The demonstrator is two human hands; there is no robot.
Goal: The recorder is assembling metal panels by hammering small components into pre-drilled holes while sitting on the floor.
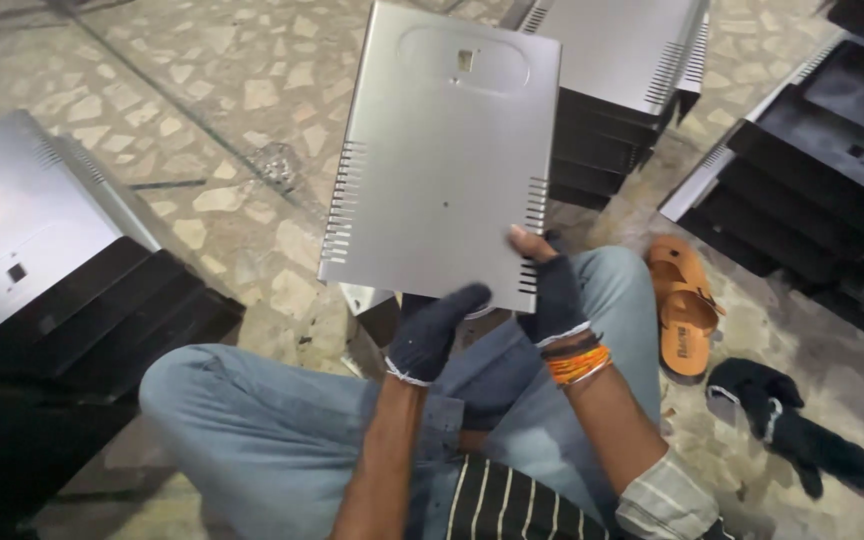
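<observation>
Fingers of the right hand [555, 295], in a dark fingerless glove, pinch the lower right corner of a grey metal panel [442, 150], bare thumb pressed flat on its face beside a row of vent slots. Just beside it, the gloved left hand [435, 330] sits under the lower edge, fingers loosely curled; whether they grip cannot be told. That panel is held tilted above the knees, over a stone floor [222, 90]. Stacks [72, 300] of similar panels and dark trays lie left and right; an orange sandal [685, 310] and spare glove [802, 425] rest to the right.
</observation>
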